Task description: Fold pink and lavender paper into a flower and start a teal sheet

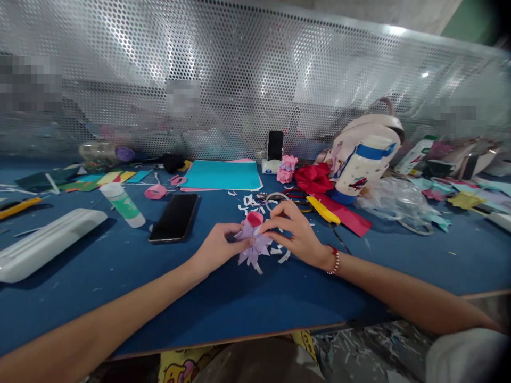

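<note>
A lilac paper flower with pointed petals and a rolled pink paper centre is held just above the blue table. My left hand pinches it from the left, thumb across the petals. From the right, my right hand has thumb and forefinger closed at the flower's upper edge, on what looks like a lilac petal or small strip. White paper scraps lie under and behind the flower. Beyond my right hand are scissors and a yellow cutter.
Left of my hands lie a black phone, a glue stick and a long white case. Turquoise paper sheets lie behind. A bottle, backpack and red paper stand or lie right, before a perforated metal partition.
</note>
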`<state>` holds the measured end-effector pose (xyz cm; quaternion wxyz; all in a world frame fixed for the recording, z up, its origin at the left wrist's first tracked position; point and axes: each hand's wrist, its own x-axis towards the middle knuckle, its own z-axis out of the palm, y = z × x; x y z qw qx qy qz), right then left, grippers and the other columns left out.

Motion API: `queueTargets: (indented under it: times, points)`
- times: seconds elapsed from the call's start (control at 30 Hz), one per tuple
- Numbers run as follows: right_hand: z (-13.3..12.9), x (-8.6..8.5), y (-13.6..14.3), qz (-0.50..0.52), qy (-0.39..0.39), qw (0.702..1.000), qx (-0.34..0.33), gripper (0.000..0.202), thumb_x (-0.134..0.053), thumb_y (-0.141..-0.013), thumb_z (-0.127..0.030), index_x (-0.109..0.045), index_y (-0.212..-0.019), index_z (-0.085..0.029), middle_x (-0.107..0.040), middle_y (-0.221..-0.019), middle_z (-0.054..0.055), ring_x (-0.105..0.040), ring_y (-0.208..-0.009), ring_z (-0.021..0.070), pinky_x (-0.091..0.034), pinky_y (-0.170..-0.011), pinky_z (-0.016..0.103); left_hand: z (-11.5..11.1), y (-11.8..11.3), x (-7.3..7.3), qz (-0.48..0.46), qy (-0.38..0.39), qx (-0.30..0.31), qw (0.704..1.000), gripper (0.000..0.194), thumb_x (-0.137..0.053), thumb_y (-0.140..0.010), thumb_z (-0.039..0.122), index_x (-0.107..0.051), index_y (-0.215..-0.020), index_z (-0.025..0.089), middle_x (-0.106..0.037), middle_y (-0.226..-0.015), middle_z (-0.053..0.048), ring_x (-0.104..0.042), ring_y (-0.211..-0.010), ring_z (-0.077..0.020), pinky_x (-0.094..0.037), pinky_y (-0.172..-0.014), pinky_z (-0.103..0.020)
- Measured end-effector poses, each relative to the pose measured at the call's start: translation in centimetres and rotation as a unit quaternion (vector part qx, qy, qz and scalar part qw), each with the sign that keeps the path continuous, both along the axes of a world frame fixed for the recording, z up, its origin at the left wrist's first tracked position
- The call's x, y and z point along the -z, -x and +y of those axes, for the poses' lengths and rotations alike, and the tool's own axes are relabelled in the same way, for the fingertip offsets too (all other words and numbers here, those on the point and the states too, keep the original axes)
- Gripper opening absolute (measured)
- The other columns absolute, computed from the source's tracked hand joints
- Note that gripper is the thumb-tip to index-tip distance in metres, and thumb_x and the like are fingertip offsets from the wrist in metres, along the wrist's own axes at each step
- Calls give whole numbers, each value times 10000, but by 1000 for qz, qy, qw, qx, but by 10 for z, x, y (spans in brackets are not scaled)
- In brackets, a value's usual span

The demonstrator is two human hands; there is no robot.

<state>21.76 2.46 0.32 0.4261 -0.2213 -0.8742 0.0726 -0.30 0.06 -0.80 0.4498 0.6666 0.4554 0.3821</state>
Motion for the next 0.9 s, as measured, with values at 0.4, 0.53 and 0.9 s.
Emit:
queueTargets:
  times: [0.4, 0.53, 0.9]
  points:
    - [5, -6, -3, -150, -151, 977, 7, 212, -550, -997, -338, -719, -902, -251, -589, -898, 33, -449, -806, 175, -384, -745, 299, 2, 2, -3, 51, 22, 87, 995, 292, -702, -744, 371, -769, -851, 108, -604, -677, -3, -491, -646, -143, -378, -621, -257]
    - [6, -6, -3, -165, -126, 978, -6, 215, -530, -1005, -344, -704, -924, -248, -591, -919, 33, -458, -834, 177, -385, -773, 299, 2, 2, -2, 47, 30, 86, 995, 280, -725, -737, 374, -778, -851, 123, -623, -676, -2, -517, -656, -150, -392, -631, -257]
    - [9, -7, -4, -182, -73, 980, -39, 233, -502, -1009, -383, -658, -923, -232, -572, -959, 40, -477, -912, 184, -397, -813, 306, 1, 3, -3, 47, 20, 96, 994, 257, -734, -749, 356, -795, -899, 157, -716, -783, -28, -605, -746, -194, -445, -688, -277]
